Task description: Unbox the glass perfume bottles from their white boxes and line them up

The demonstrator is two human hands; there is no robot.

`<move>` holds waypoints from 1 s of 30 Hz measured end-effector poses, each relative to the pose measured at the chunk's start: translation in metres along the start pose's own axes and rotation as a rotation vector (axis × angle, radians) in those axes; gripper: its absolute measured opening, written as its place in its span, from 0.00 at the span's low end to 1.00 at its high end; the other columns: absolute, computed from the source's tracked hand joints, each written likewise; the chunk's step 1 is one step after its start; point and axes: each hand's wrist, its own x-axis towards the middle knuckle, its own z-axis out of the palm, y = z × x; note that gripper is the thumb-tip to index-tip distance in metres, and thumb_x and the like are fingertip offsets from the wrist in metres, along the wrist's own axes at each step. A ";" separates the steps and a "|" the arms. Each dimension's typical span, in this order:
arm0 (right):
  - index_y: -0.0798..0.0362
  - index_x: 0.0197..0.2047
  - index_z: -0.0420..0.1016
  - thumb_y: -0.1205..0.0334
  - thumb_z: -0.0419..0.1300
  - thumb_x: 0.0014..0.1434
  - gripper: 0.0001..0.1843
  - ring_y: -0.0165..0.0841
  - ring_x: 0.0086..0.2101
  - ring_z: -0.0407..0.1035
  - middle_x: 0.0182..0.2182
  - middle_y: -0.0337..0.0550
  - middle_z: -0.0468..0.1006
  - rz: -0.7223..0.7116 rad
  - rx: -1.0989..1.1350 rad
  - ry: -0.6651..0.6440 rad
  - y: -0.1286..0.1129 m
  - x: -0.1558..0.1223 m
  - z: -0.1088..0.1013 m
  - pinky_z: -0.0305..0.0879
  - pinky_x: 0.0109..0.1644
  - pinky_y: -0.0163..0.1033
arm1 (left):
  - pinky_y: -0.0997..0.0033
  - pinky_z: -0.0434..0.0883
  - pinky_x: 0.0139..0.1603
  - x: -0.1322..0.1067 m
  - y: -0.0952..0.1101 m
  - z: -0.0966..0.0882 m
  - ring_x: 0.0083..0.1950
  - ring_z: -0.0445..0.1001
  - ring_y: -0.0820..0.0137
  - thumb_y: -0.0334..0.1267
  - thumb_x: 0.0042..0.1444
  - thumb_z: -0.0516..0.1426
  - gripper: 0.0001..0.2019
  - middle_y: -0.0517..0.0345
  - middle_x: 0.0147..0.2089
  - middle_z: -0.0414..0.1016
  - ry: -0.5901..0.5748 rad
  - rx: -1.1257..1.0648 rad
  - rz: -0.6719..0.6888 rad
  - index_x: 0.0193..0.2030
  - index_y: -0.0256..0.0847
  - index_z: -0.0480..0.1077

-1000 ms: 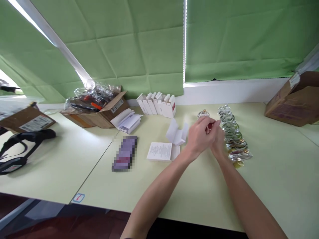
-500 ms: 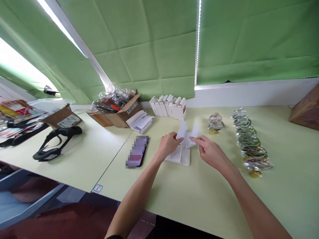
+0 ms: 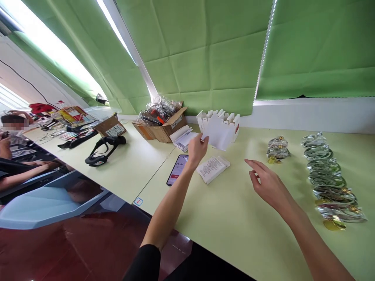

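Observation:
My left hand [image 3: 198, 150] is closed in a pinch on a white sheet of paper [image 3: 218, 132], raised above the table. Below the sheet, a flat white box [image 3: 213, 169] printed with small text lies at an angle on the table. My right hand [image 3: 265, 182] hovers to the right of that box, fingers stretched out and nothing held. Beside my left forearm lies a phone [image 3: 175, 170], partly covered by the arm. A stack of folded white papers [image 3: 185, 138] rests just behind my left hand.
White cartons [image 3: 234, 127] stand in a row along the wall, partly hidden by the sheet. Left of them is a cardboard box [image 3: 159, 130] full of wrapped items. Shiny foil-like packets [image 3: 325, 168] line the right side. A black strap-like device [image 3: 105, 151] and a seated person [image 3: 14, 136] are at left.
My left hand has lifted the sheet up and away from the white box, which now lies tilted. My right hand has let go of the paper and moved right. The view has turned left.

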 end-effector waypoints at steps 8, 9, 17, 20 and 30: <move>0.50 0.55 0.76 0.64 0.46 0.67 0.21 0.39 0.43 0.77 0.54 0.46 0.79 -0.006 -0.046 -0.072 0.000 -0.001 0.003 0.72 0.42 0.43 | 0.64 0.68 0.43 0.036 -0.053 -0.018 0.49 0.76 0.55 0.40 0.63 0.52 0.11 0.49 0.42 0.80 -0.032 0.342 -0.102 0.41 0.44 0.76; 0.50 0.54 0.76 0.64 0.46 0.67 0.21 0.39 0.43 0.77 0.53 0.46 0.79 -0.008 -0.048 -0.079 -0.001 -0.001 0.003 0.72 0.42 0.43 | 0.63 0.68 0.45 0.037 -0.059 -0.018 0.49 0.76 0.54 0.39 0.63 0.52 0.10 0.48 0.43 0.80 -0.039 0.358 -0.113 0.41 0.44 0.76; 0.51 0.51 0.78 0.64 0.46 0.67 0.20 0.39 0.43 0.76 0.51 0.46 0.80 -0.008 -0.041 -0.093 0.001 -0.001 0.004 0.71 0.41 0.43 | 0.55 0.70 0.53 0.011 -0.058 -0.016 0.63 0.65 0.49 0.43 0.62 0.56 0.24 0.40 0.63 0.66 0.048 0.439 -0.049 0.64 0.41 0.63; 0.51 0.51 0.78 0.64 0.46 0.67 0.20 0.40 0.44 0.76 0.52 0.47 0.79 0.007 -0.046 -0.097 0.001 0.000 0.002 0.71 0.42 0.43 | 0.53 0.66 0.60 -0.015 -0.034 -0.016 0.64 0.63 0.49 0.44 0.64 0.55 0.24 0.40 0.65 0.64 0.072 0.406 0.144 0.65 0.41 0.62; 0.51 0.51 0.78 0.67 0.46 0.69 0.19 0.37 0.47 0.75 0.50 0.48 0.80 0.046 -0.082 -0.218 -0.013 0.002 -0.012 0.67 0.47 0.39 | 0.51 0.65 0.61 -0.069 -0.002 0.010 0.64 0.66 0.45 0.50 0.52 0.65 0.46 0.37 0.63 0.66 -0.622 0.380 0.192 0.73 0.40 0.50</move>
